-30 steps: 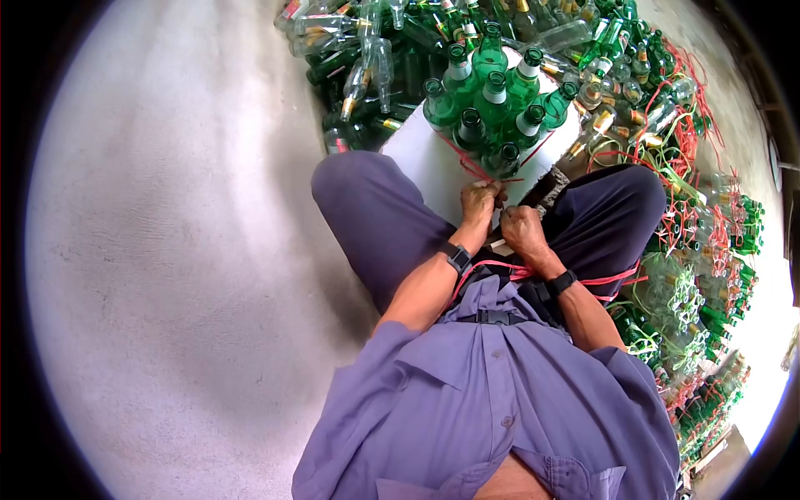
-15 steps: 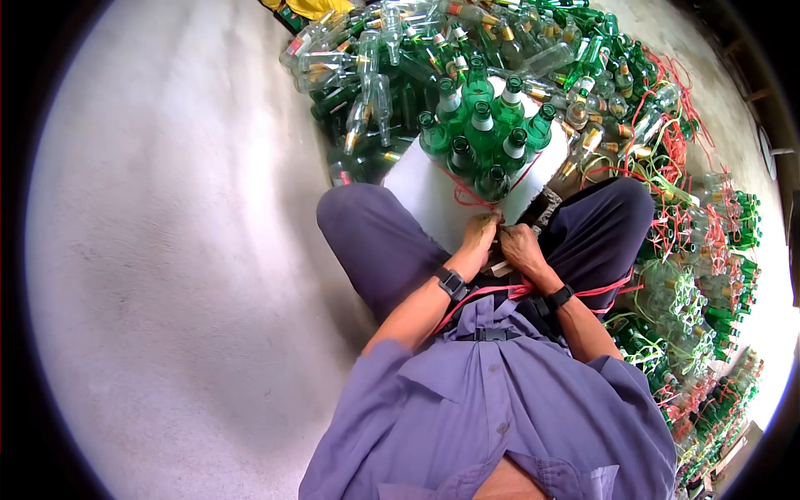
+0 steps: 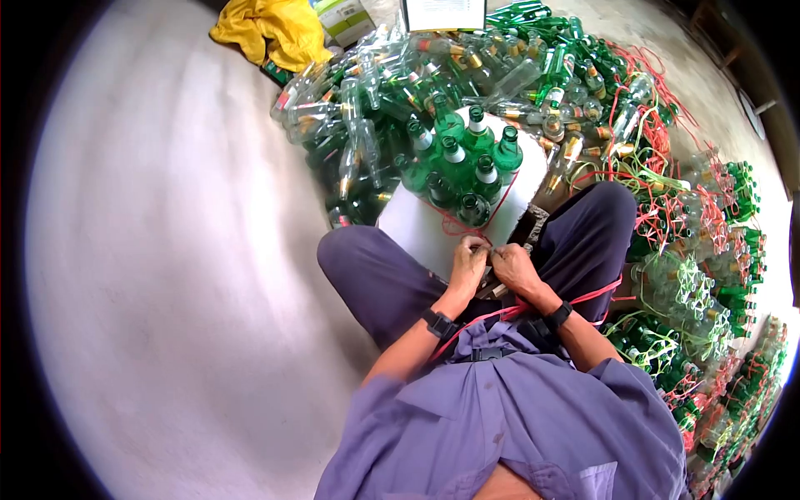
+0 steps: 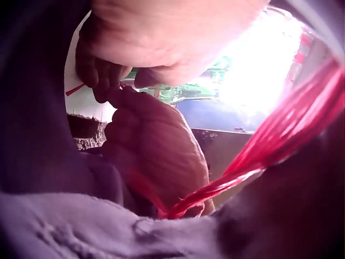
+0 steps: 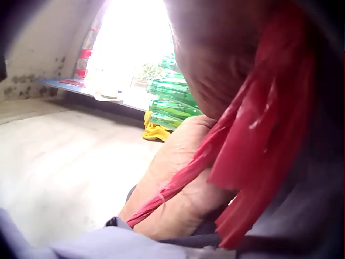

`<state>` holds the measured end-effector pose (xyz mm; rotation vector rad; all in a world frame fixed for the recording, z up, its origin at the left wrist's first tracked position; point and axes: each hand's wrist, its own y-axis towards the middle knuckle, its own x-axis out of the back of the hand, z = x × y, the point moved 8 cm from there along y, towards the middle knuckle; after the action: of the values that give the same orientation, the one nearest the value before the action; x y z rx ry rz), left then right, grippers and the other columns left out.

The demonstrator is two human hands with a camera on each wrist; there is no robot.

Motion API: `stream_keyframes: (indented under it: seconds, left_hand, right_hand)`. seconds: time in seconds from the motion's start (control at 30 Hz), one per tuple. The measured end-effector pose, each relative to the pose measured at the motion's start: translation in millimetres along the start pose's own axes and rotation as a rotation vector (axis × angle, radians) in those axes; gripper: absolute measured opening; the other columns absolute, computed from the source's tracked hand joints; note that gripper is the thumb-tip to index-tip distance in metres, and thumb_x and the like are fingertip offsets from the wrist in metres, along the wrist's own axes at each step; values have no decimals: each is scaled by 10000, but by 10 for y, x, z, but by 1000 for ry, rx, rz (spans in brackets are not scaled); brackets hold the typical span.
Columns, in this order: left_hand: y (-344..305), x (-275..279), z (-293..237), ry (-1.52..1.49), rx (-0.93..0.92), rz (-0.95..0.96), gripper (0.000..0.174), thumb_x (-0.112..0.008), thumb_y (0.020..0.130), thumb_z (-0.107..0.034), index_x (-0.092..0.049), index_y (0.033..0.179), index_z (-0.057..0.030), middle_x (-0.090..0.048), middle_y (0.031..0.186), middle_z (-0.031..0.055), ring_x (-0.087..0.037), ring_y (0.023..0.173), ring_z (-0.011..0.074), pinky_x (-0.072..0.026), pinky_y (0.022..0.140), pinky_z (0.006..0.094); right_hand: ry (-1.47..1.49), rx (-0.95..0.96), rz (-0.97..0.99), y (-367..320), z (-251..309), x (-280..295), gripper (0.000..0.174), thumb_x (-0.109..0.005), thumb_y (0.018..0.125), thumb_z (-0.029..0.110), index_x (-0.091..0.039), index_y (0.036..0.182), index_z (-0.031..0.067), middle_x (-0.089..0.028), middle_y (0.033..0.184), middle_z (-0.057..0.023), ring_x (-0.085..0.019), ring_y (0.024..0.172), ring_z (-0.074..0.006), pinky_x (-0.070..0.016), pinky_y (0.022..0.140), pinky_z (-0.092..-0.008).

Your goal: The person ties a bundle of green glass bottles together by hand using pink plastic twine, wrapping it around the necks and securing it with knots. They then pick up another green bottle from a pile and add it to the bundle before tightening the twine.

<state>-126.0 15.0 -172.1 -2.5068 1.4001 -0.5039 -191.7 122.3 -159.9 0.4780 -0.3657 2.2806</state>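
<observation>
A tight cluster of green glass bottles (image 3: 454,162) stands upright on a white board (image 3: 408,227) between the person's knees. Red plastic string (image 3: 457,228) runs around the cluster and gathers at its near side. Just below that gathering, the left hand (image 3: 468,265) has its fingers curled and pinches the string. Beside it, the right hand (image 3: 514,268) is curled too, its fingertips meeting the left ones at the string. In the left wrist view a short red string end (image 4: 75,89) pokes out by the left fingers (image 4: 102,81); the pinched part is hidden.
A bunch of red strands (image 3: 596,293) hangs at the waist, crossing close to both wrists. Loose bottles (image 3: 346,125) heap behind the board. Tied bottle bundles (image 3: 692,292) line the right side. A yellow cloth (image 3: 275,33) lies at the back; bare floor (image 3: 183,250) spreads left.
The head view has tilted up, so bottles and hands sit lower in it. Both hands have drawn closer together, a little farther from the bottles. The string by the cluster hangs in looser loops.
</observation>
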Motion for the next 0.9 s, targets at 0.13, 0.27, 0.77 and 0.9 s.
stream_keyframes:
  seconds: [0.13,0.27,0.77,0.9]
  left_hand:
    - [5,28,-99,-84,-12,-26,154,-589,851,-62,-588,969,37,-641,840,113,-615,738,182,-494,687,313]
    - [-106,29,-245,-275,132,3,172,-574,848,-26,-583,1006,40,-636,842,96,-618,717,144,-484,642,245]
    - [-22,58,122,-429,295,-34,163,-525,861,-25,-588,1007,10,-641,829,119,-628,670,198,-534,638,298]
    - [-6,15,214,-472,372,17,181,-516,858,-14,-599,1016,17,-620,840,104,-611,722,208,-514,690,319]
  right_hand:
    - [-116,189,142,-89,400,69,198,-549,867,113,-605,730,-19,-580,680,-266,-618,627,-406,-486,580,-463]
    - [-150,225,378,-41,597,218,206,-576,869,180,-672,809,7,-626,732,-248,-650,684,-391,-516,638,-456]
    - [611,-628,207,1876,-757,1102,576,-704,855,441,-556,1199,3,-561,1162,-149,-538,1057,-307,-568,743,-500]
    - [706,-656,408,1934,-660,1076,535,-746,832,405,-613,1196,36,-609,1107,-174,-636,808,-300,-597,605,-415]
